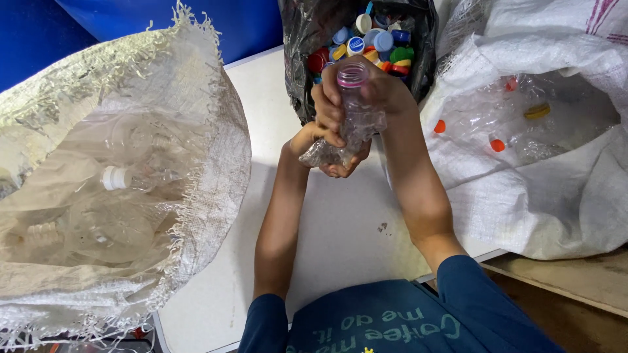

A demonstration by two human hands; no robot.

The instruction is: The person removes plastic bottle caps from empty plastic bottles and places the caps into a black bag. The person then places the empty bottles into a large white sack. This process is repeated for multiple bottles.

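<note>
Two hands grasping one crushed clear bottle (345, 124) above the surface's far edge, right hand (386, 88) fingers clenched near its pink neck ring, left hand (325, 134) fingers wrapped around its base, black bag of coloured caps (366, 39) behind, woven sacks of bottles at left (111, 189) and right (523, 131) edges

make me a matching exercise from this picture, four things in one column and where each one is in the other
Things:
1. crushed clear bottle
2. black bag of coloured caps
3. woven sack of clear bottles
4. white sack of bottles with orange caps

Places:
a. far side of the table, beyond the hands
b. at the left of the picture
c. at the right of the picture
d. gripped by the left hand and the right hand

Pairs: 1-d, 2-a, 3-b, 4-c
</note>
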